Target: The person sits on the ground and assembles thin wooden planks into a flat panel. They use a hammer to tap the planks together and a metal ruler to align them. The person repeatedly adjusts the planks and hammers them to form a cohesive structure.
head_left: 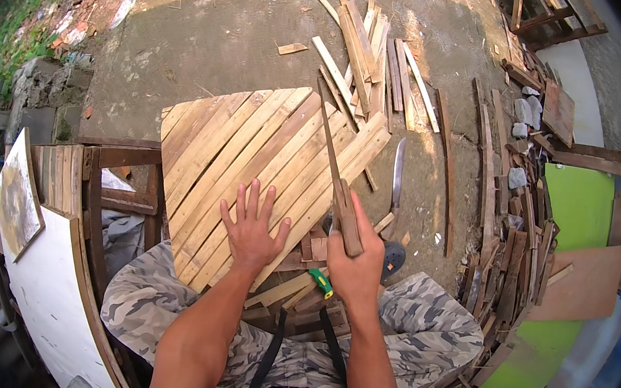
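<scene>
Two hands work here: our left hand (250, 227) lies flat, fingers spread, on the near edge of the slatted wooden panel (253, 152), while our right hand (355, 260) is clamped round the wooden handle of a long blade (330, 144). The blade's long axis runs away from us across the panel's right side, just right of the left fingers. The panel's slats look pale and weathered.

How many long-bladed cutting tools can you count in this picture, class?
2. One wooden-handled blade is gripped in the right hand, over the slatted wooden panel. One machete lies on the ground right of the panel. Others may be hidden under the scrap wood.
</scene>
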{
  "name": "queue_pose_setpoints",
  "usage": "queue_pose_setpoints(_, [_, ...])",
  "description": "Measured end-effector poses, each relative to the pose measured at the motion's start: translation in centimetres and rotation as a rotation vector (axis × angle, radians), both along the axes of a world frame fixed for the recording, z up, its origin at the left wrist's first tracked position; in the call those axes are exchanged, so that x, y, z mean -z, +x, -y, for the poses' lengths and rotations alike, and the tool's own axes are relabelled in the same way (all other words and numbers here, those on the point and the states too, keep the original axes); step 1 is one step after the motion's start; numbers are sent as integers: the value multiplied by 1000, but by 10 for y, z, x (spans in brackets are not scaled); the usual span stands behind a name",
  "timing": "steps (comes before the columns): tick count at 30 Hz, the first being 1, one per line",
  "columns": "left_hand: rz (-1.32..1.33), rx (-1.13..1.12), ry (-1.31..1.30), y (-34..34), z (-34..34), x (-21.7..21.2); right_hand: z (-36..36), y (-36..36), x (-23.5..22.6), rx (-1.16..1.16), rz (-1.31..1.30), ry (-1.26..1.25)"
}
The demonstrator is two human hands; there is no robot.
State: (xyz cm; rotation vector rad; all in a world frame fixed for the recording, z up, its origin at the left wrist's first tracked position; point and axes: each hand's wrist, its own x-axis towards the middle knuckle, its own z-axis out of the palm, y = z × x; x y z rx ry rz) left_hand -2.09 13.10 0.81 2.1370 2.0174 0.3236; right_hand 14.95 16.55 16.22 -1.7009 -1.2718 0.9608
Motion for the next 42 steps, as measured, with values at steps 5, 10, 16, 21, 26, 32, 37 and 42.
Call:
queue_pose_setpoints(5, [-20, 3, 4, 0, 0, 2, -147, -18, 85, 37, 27, -150])
queue_pose_setpoints(10, [12, 12, 10, -4, 1, 0, -16, 0, 45, -18, -81, -175])
queue_pose_setpoints(16, [25, 24, 33, -4, 0, 7, -13, -7, 9, 2, 22, -12])
queue_pose_setpoints(21, [54, 63, 57, -4, -4, 1, -164, -17, 124, 69, 84, -19])
queue_pose_setpoints(26, [-10, 139, -117, -21, 36, -15, -153, -7, 132, 64, -54, -188])
queue_pose_setpoints(32, [-4, 116, -46, -21, 42, -5, -70, -14, 48, 42, 2, -121])
queue_pose_setpoints(37, [6, 114, -76, -23, 30, -7, 31, -7, 22, 20, -15, -142])
queue_pose_setpoints(42, [6, 119, -78, -22, 29, -11, 49, 2, 3, 12, 6, -10])
